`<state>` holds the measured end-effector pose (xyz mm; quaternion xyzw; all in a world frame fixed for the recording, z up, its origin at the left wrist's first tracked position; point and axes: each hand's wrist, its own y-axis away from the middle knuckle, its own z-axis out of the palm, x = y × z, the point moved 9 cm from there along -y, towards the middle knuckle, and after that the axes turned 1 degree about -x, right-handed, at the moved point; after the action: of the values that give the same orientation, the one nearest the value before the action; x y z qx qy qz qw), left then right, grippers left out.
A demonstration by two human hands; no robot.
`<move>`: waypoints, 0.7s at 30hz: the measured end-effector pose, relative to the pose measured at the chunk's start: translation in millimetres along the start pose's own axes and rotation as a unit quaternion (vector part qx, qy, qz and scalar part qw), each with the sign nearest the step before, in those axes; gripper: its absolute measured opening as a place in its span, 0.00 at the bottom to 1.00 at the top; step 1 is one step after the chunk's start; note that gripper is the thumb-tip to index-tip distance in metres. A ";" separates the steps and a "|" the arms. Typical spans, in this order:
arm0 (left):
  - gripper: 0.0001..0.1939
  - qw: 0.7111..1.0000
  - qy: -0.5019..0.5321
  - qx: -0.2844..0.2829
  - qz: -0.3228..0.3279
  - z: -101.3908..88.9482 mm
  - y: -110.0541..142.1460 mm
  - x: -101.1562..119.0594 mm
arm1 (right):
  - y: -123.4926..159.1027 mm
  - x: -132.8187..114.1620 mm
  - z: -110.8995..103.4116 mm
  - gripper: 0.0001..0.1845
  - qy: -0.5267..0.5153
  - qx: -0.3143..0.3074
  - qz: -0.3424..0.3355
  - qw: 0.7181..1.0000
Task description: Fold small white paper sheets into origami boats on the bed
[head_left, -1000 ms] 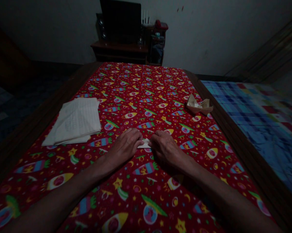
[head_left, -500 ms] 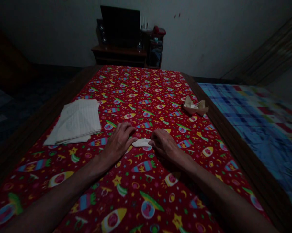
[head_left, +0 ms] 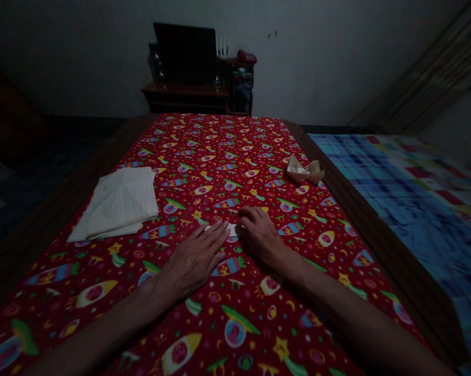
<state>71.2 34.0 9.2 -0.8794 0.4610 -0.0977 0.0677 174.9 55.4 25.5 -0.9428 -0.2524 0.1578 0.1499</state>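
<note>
A small folded white paper [head_left: 232,228] lies on the red patterned cloth [head_left: 204,156] in the middle of the table. My left hand [head_left: 194,258] rests flat, fingers stretched out, with its fingertips on the paper's left end. My right hand [head_left: 259,235] is curled over the paper's right end, fingers pressed down on it. Most of the paper is hidden beneath the two hands.
A stack of white lined sheets [head_left: 118,201] lies at the left. A folded tan paper figure [head_left: 305,171] sits near the table's right edge. A blue checked mattress [head_left: 408,188] runs along the right. A dark cabinet with a screen [head_left: 188,68] stands against the far wall.
My left hand has flattened out and slid toward me, fingers now extended over the paper. The paper is more covered than before. The view has tilted down slightly.
</note>
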 end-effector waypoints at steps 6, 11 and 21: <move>0.21 0.999 -0.028 0.006 -0.022 -9.8 11.1 -8.4 | 25.3 -26.5 10.2 0.21 0.035 -0.086 -0.163 0.982; 0.20 0.999 -0.033 0.026 -0.033 -12.1 23.1 -20.8 | 41.4 -15.9 4.6 0.28 0.042 -0.104 -0.153 0.982; 0.22 0.999 -0.038 0.005 -0.014 -6.5 11.2 -5.4 | 35.4 -36.1 16.2 0.30 0.079 -0.106 -0.125 0.983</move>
<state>57.7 31.9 12.6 -0.8887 0.4448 -0.0672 0.0885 154.3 10.5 6.0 -0.9237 -0.3713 0.0351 0.0872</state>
